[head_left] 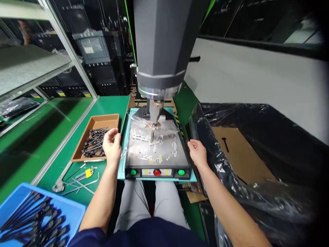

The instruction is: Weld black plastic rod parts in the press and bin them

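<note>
Brown tray (104, 122), one, near left hand (112, 146); green buttons (181, 172), two.

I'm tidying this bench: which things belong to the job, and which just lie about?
Likely the job's: press head; metal fixture; brown tray of black parts, beside left hand; blue tray of long black parts; plastic-lined box, beside right hand.

Probably just lying about: hex keys; adjustable wrench; grey crate.
</note>
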`<state>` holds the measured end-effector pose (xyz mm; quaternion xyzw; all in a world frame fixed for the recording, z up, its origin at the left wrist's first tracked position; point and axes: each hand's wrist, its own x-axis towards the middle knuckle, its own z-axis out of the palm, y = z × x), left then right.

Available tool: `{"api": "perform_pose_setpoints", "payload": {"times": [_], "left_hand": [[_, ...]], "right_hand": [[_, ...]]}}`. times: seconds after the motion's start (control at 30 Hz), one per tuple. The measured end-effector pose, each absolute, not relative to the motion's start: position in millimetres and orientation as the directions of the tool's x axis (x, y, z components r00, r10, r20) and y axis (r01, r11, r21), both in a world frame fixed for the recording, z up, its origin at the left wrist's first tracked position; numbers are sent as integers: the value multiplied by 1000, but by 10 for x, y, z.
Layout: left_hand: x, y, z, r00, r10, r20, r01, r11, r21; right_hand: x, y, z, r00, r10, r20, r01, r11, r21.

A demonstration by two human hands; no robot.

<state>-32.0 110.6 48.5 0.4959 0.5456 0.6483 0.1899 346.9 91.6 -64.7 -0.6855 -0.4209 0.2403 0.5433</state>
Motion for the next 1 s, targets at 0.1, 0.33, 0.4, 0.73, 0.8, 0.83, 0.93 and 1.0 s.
{"api": "perform_pose_setpoints", "payload": {"times": [0.1, 0.33, 0.4, 0.73, 0.8, 0.83, 0.93, 1.0], "left_hand": [[-364, 327, -86, -473, 831, 291, 324, -143, 935], [-492, -211, -1109, -403, 913, 55, 496, 168, 852], [-502, -140, -1183, -377, 924, 62, 542, 165, 824], [-634, 37, -1271, -277, 954, 114, 633, 92, 769], [-635, 45, -1278, -279, 953, 118, 642, 94, 761], [-632, 48, -1278, -283, 951, 121, 645, 95, 758], [-630, 49, -1270, -284, 951, 125, 653, 96, 751], [-636, 41, -1262, -266, 956, 123, 653, 85, 753]], "right_hand": [[3387, 295, -1032, 515, 835, 195, 508, -114, -854], [3323, -275, -1548, 329, 937, 122, 663, -136, -736], [3331, -281, -1613, 296, 948, 113, 667, -121, -735], [3313, -262, -1674, 273, 935, 227, 696, -30, -717], [3293, -269, -1676, 288, 930, 230, 708, -45, -704], [3287, -274, -1677, 292, 929, 230, 714, -51, -699], [3286, -298, -1679, 282, 935, 216, 718, -56, -694], [3292, -315, -1680, 263, 947, 184, 704, -59, -708]]}}
